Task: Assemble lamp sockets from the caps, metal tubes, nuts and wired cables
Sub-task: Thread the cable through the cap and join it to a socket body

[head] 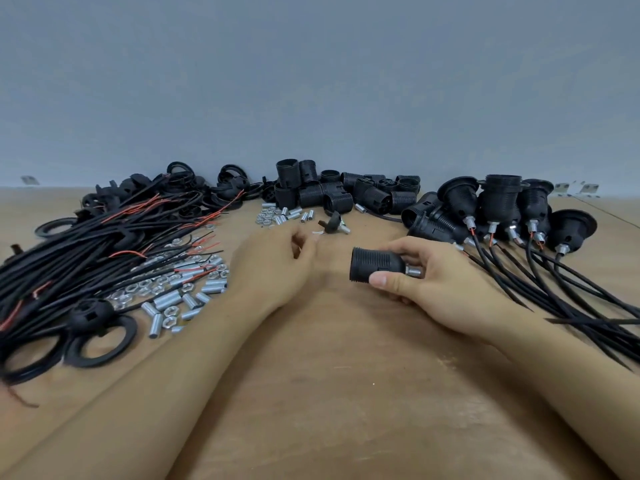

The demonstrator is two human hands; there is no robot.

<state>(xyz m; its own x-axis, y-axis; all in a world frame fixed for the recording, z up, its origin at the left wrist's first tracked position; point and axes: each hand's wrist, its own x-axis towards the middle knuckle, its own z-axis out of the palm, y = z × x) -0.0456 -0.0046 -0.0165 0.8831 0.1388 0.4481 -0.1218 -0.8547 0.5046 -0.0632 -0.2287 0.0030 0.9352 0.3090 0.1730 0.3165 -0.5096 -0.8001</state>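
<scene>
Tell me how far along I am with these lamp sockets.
Done: a cluster of finished sockets with cables attached lies at the right. In hand: your right hand holds a black socket body with a metal tube at its end; your left hand seems to hold nothing. Left: many loose cables, tubes and nuts, and socket bodies.

Brown wooden tabletop (339, 393) fills lower half of frame. Plain grey-blue wall (318, 81) fills upper half. Small pale metal brackets at wall base: one far left (29, 180), several far right (577, 188), blurred.
</scene>
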